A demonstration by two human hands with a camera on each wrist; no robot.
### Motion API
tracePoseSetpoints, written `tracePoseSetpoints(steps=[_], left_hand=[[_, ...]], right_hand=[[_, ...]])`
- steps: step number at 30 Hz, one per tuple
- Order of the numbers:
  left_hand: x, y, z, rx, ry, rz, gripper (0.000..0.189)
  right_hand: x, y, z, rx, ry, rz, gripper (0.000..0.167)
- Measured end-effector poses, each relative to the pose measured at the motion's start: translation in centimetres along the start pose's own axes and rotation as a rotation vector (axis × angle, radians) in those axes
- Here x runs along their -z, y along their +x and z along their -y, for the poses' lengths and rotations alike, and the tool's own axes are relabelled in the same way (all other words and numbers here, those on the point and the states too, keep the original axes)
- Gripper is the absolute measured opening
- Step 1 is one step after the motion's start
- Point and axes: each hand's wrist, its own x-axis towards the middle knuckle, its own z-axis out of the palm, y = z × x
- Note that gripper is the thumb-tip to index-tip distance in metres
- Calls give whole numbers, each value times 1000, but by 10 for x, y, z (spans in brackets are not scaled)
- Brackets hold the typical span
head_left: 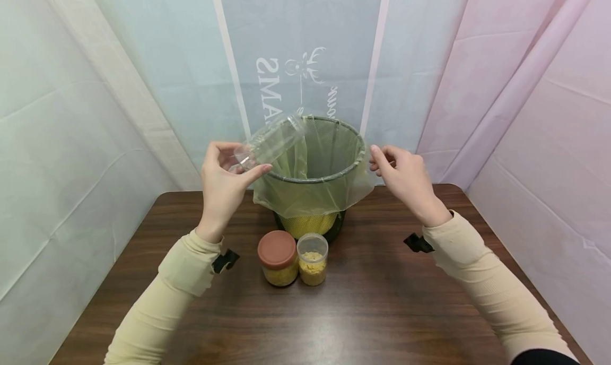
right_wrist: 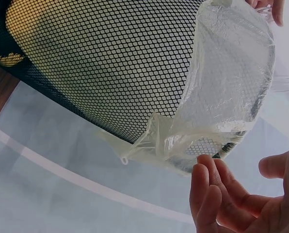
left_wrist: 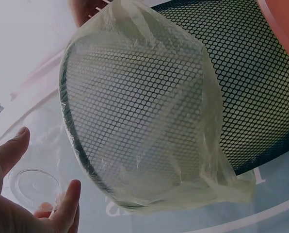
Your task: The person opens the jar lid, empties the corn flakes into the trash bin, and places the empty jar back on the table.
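A clear plastic jar [head_left: 274,140] lies tilted over the left rim of a mesh waste bin [left_wrist: 261,92]. My left hand [head_left: 224,176] holds the jar by its lower left end, the thumb along the near side and the other fingers partly seen through the plastic. A thin pale-yellow bin liner [head_left: 310,195] is folded over the bin's rim and hangs down outside. Beside the right rim is my right hand [head_left: 403,176], its fingers loosely bent and nothing held. In the right wrist view, its fingertips are close to the liner [right_wrist: 232,73]; contact there cannot be told.
In front of the bin stand a jar with a reddish-brown lid [head_left: 277,248] and yellow contents, and a clear container [head_left: 312,267] of yellow bits. Both are on the dark wooden table [head_left: 382,312]. Pale curtains [head_left: 420,46] surround the table at the back and sides.
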Motion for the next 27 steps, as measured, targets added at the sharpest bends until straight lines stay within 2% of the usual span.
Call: tracePoseSetpoints(steps=[5, 12, 19, 27], left_hand=[[0, -2, 1, 8, -41, -3, 59], [-1, -7, 5, -2, -164, -2, 66], [0, -9, 7, -37, -196, -18, 57], [1, -12, 10, -15, -213, -70, 53]], right_hand=[[1, -2, -3, 2, -19, -8, 56], [3, -6, -6, -2, -43, -17, 51], [3, -9, -10, 5, -44, -32, 49], [2, -12, -16, 5, -71, -37, 51]])
